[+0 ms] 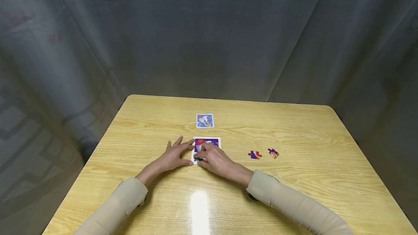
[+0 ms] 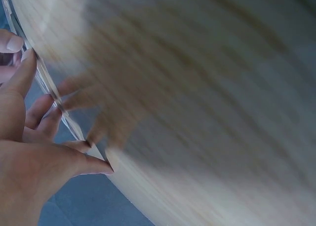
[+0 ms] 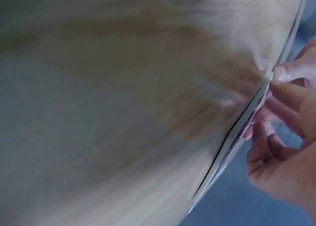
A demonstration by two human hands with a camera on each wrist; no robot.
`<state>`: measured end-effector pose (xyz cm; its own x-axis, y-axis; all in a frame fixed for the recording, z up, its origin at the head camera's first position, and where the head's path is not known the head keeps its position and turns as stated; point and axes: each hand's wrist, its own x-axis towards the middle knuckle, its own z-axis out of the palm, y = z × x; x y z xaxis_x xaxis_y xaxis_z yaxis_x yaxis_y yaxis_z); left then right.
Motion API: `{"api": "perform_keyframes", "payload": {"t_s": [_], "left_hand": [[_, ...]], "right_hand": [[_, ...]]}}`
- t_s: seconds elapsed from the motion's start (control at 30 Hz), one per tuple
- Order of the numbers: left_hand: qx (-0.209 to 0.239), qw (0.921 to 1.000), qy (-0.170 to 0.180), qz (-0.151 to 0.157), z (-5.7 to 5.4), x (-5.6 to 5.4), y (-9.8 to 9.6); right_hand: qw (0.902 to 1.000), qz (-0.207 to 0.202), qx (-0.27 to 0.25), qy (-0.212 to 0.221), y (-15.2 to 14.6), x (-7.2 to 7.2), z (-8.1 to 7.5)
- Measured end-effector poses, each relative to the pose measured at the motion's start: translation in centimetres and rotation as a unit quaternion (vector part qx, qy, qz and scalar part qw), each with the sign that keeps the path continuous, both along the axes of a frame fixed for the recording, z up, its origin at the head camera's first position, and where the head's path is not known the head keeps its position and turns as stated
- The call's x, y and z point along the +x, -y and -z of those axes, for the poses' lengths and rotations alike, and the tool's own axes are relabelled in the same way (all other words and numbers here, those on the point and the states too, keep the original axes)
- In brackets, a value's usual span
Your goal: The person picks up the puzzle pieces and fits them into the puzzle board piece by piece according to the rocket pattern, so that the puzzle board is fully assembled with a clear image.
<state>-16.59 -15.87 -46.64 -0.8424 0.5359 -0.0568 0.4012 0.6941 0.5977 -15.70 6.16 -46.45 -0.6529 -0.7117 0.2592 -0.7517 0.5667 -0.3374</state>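
A small jigsaw puzzle with a white border (image 1: 220,140) lies on the table, its picture purple, red and white. My left hand (image 1: 176,154) has its fingers spread, thumb and fingertips against the puzzle's left edge. Over the lower left part of the puzzle, my right hand (image 1: 215,159) pinches a small dark-and-blue puzzle piece (image 1: 197,159), mostly hidden by the fingers. Seen edge-on in the right wrist view, the puzzle board (image 3: 231,141) is a thin strip under the right fingertips. The right hand covers much of the picture.
Loose purple and orange-red puzzle pieces (image 1: 253,154) lie to the right of the puzzle, with another piece (image 1: 273,153) beyond them. A picture card (image 1: 205,120) lies behind the puzzle. Grey curtains (image 1: 202,46) surround the wooden table (image 1: 310,137).
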Motion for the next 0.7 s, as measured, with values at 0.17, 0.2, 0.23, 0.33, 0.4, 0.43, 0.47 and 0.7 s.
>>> {"api": "perform_keyframes", "payload": {"t_s": [0.17, 0.2, 0.23, 0.33, 0.4, 0.43, 0.47, 0.7], "left_hand": [[-0.003, 1.0000, 0.003, -0.001, 0.0, 0.1, 0.0], [-0.003, 1.0000, 0.002, -0.001, 0.0, 0.1, 0.0], [-0.003, 1.0000, 0.003, -0.002, 0.0, 0.0, 0.0], [-0.004, 1.0000, 0.000, -0.001, 0.0, 0.1, 0.1], [-0.004, 1.0000, -0.001, 0.000, 0.1, 0.1, 0.1], [-0.004, 1.0000, -0.002, 0.000, 0.1, 0.1, 0.1], [-0.003, 1.0000, -0.001, 0.000, 0.0, 0.1, 0.1], [-0.003, 1.0000, 0.000, 0.000, 0.0, 0.2, 0.0]], "right_hand": [[0.9987, 0.025, -0.034, 0.027, -1.3, -0.2, -0.9], [0.9979, 0.034, -0.045, 0.031, -1.7, -0.2, -1.1], [0.9969, 0.045, -0.053, 0.035, -2.2, -0.3, -1.3], [0.9923, 0.082, -0.078, 0.050, -4.0, -0.5, -1.7], [0.9883, 0.110, -0.089, 0.059, -5.3, -0.5, -1.9], [0.9858, 0.125, -0.092, 0.064, -6.0, -0.5, -1.9], [0.9836, 0.138, -0.096, 0.066, -6.7, -0.5, -1.9], [0.9707, 0.210, -0.095, 0.066, -11.2, 0.2, -1.1]]}}
